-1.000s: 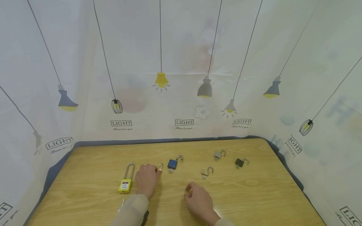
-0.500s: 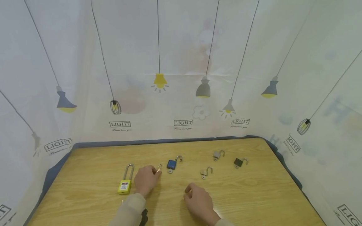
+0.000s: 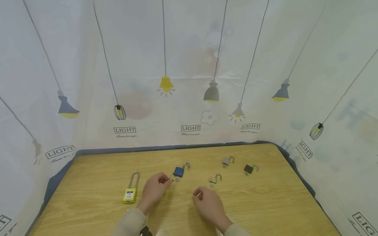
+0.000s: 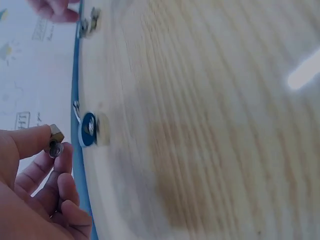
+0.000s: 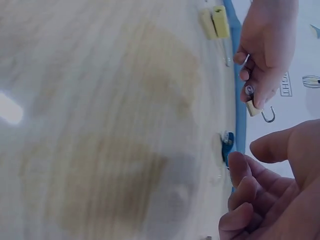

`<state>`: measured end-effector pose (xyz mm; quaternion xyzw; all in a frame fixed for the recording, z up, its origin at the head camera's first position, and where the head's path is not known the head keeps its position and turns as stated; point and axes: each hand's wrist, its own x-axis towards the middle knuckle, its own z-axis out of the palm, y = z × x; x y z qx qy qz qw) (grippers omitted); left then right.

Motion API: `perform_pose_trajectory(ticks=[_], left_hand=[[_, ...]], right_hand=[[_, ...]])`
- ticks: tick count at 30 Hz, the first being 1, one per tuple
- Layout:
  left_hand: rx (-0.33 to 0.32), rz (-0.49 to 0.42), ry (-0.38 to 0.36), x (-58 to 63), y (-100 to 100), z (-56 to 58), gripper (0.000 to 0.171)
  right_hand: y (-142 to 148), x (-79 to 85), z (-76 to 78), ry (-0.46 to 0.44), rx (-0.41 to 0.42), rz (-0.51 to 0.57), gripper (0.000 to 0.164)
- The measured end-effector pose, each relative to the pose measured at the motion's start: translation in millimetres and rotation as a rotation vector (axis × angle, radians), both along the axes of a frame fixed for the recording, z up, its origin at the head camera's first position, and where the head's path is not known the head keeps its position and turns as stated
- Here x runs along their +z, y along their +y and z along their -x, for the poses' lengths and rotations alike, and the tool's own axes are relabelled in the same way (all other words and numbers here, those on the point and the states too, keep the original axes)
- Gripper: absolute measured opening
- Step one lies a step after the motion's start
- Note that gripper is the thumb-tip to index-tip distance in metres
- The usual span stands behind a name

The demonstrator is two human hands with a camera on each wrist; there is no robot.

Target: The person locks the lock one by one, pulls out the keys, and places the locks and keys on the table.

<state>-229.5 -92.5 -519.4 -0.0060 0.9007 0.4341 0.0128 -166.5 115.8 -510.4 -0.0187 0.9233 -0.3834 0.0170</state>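
1. A small screened-off table area is shown; whether it is set in a home, a workshop or elsewhere cannot be told.
2. The table (image 3: 260,206) is surfaced in pale, wood-grained material, and a bright patch of light is reflected by it in both wrist views.
3. It is closed in at the back and both sides by light, creased sheeting (image 3: 130,55), edged along the tabletop by a dark blue band (image 3: 147,148).
4. The sheeting is decorated like a domestic curtain — hanging lamps (image 3: 165,84), a flower outline (image 3: 209,117) and boxed "LIGHT" lettering (image 3: 124,130) are printed on it.
5. Padlocks (image 3: 129,195) are spread over the wood — a work surface is suggested.
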Motion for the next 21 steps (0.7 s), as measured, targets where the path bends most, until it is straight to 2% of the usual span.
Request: perform_pose_trajectory(ticks=[5, 9, 14, 21], left_hand=[[-0.046, -0.019, 0.087, 3.9, 7, -13.3, 0.010], [-0.071, 0.064, 0.190, 5.6, 14, -22.7, 0.010], [-0.087, 0.182, 0.294, 8.5, 21, -33.5, 0.010], [-0.117, 0.251, 0.348, 10.8, 29, -42.9, 0.012]], right_hand=[[-1, 9.9, 7.7, 0.033, -0.009, 0.022, 0.014], [0, 17.9, 12.4, 0.080, 0.016, 0.063, 0.025], [1, 24.3, 16.6, 0.134, 0.049, 0.121, 0.029], [1, 24.2, 19.7, 0.126, 0.069, 0.171, 0.027]])
